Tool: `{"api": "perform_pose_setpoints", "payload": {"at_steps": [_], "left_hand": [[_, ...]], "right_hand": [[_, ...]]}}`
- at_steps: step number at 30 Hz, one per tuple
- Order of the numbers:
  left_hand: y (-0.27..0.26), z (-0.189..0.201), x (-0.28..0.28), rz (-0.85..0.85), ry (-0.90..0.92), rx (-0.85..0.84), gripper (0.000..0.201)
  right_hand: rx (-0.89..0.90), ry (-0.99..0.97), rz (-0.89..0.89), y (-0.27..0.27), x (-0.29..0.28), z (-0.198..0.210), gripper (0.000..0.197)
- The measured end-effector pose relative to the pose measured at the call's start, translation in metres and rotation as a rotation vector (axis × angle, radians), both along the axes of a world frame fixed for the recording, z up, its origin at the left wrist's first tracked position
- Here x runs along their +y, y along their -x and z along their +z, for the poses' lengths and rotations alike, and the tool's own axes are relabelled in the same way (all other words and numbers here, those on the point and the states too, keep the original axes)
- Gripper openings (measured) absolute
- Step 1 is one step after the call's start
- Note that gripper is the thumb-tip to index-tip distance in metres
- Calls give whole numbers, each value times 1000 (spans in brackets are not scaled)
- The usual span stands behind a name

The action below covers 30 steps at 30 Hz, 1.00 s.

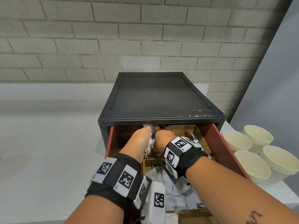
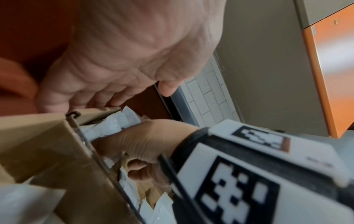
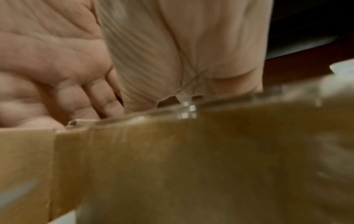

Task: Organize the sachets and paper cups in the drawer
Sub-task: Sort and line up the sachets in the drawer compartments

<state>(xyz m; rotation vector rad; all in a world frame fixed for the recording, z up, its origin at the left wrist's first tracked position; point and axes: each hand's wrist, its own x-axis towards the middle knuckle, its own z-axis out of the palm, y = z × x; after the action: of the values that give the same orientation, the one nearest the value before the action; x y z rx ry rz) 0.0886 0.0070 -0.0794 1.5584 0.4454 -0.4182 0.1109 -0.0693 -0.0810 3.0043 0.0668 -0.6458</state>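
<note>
Sachets in the drawer, cups outside it

We see white sachets point(image 1: 176, 195) lying in the cardboard dividers point(image 1: 152, 161) of the open red drawer point(image 1: 216, 143). Our left hand point(image 1: 142, 135) and right hand point(image 1: 163, 137) reach in at the back, touching; their grip we cannot tell. Cups point(image 1: 252, 164) stand stacked on the counter point(image 1: 40, 151), right of the drawer.

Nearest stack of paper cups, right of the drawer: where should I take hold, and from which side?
Take the nearest paper cup stack by its upper wall just under the rims, coming from above and the front. It stands mouth up, the drawer flanks its left and other stacks crowd behind.
</note>
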Motion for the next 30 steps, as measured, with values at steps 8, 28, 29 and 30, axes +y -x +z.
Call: {"api": "perform_pose_setpoints", "payload": {"at_steps": [8, 28, 29, 30], "left_hand": [[-8, 12, -6, 58, -4, 98, 56], [-12, -5, -3, 61, 10, 59, 56], [-11, -5, -3, 62, 6, 53, 56], [-11, -4, -3, 64, 3, 52, 56]], "right_hand": [[-17, -114, 58, -1, 3, -1, 40], [-121, -374, -216, 7, -24, -9, 26], [-127, -375, -228, 9, -26, -12, 22], [-131, -365, -230, 12, -27, -15, 20]]}}
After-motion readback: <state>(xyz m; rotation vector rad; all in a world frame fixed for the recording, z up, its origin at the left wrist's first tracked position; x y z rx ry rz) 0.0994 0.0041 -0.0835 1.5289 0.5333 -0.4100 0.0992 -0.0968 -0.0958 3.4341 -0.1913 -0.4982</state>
